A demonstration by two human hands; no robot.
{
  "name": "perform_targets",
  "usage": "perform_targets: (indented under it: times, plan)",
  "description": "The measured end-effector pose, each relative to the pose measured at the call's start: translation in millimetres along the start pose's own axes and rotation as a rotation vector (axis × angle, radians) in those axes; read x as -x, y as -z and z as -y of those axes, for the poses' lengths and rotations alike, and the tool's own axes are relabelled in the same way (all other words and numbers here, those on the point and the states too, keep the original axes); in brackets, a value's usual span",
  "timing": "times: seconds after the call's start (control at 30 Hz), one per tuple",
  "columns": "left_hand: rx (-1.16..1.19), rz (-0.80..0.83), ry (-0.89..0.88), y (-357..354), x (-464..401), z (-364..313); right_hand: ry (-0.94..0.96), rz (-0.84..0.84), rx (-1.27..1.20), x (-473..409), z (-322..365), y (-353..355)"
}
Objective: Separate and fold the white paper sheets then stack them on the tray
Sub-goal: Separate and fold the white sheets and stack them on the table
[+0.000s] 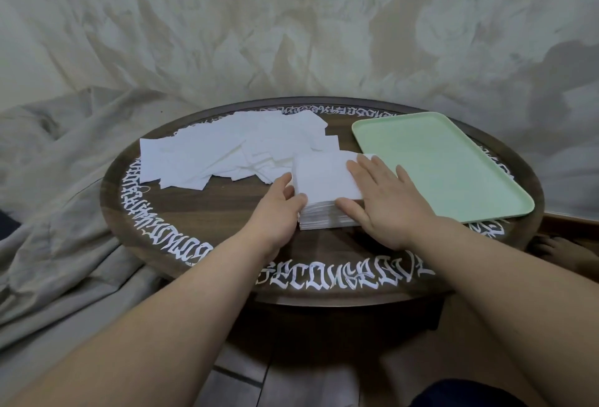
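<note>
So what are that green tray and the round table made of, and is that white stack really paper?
The tray looks like moulded plastic: even mint colour, matte sheen, rounded raised rim. The table seems to be dark wood or a wood-look veneer, with visible grain and white painted lettering round its edge. The stack looks like thin soft paper, perhaps tissue: many fine layers show at its side.

Loose sheets (233, 150) crowd the table's (227, 212) left (tray (453, 163) bare)
</note>
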State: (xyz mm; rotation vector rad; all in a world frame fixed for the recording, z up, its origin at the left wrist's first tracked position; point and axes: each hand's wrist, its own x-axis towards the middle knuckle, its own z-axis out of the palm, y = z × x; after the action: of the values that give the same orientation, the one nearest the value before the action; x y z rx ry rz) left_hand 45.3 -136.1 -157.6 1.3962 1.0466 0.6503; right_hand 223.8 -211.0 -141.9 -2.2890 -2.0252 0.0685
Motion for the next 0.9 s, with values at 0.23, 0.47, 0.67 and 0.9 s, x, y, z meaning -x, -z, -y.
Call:
perform_targets:
  times: [0.23, 0.47, 0.67, 0.9]
  plan:
    - [-0.329, -0.174, -0.116, 46.3, 16.6, -23.3, 0.132, -0.111, -0.049, -8.1, 62.1, 34.0]
    - [-0.8, -0.33, -0.226, 117.2, 0.9, -13.1, 0.111, -0.024, -0.447, -55.7, 150.1, 20.5]
    - [-1.102, -0.301, -0.174, 154.2, -46.6, 4.2, -0.125, 0.101, -0.344, -116.1, 167.6, -17.4]
    - [-1.198, -0.206, 0.01, 166.8, -72.0, 11.0, -0.235, 0.084, -0.098, -148.0, 165.1, -38.0]
